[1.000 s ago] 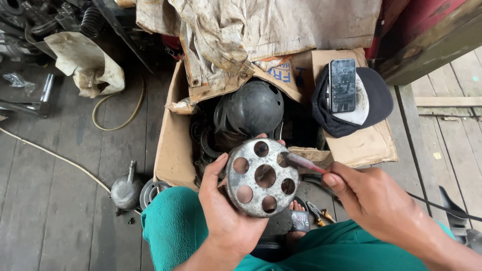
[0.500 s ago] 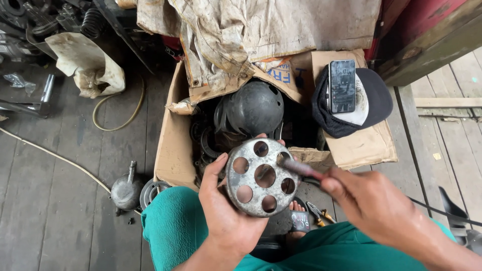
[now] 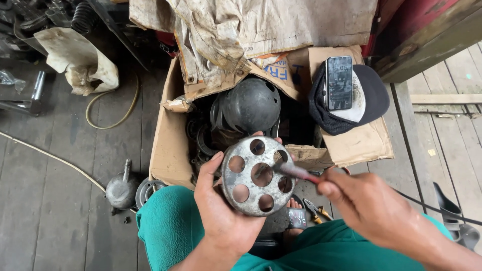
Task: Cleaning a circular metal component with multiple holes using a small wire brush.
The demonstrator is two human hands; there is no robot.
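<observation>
My left hand (image 3: 221,216) grips a round grey metal disc (image 3: 257,175) with a ring of several round holes, holding it face up above my lap. My right hand (image 3: 374,208) is shut on a thin tool with a red-brown handle (image 3: 296,172). Its dark tip rests on the disc near the centre hole. I sit with green trousers (image 3: 170,226) on a wooden floor.
An open cardboard box (image 3: 168,140) ahead holds dark metal parts, including a domed cover (image 3: 251,103). A dirty sack (image 3: 241,30) drapes over its back. A phone (image 3: 339,83) lies on a black cap (image 3: 369,98). A small oil can (image 3: 120,188) and pliers (image 3: 314,211) sit on the floor.
The tool tip in my right hand has slid leftward across the disc, from its right rim toward the centre hole. The disc stays held in my left hand.
</observation>
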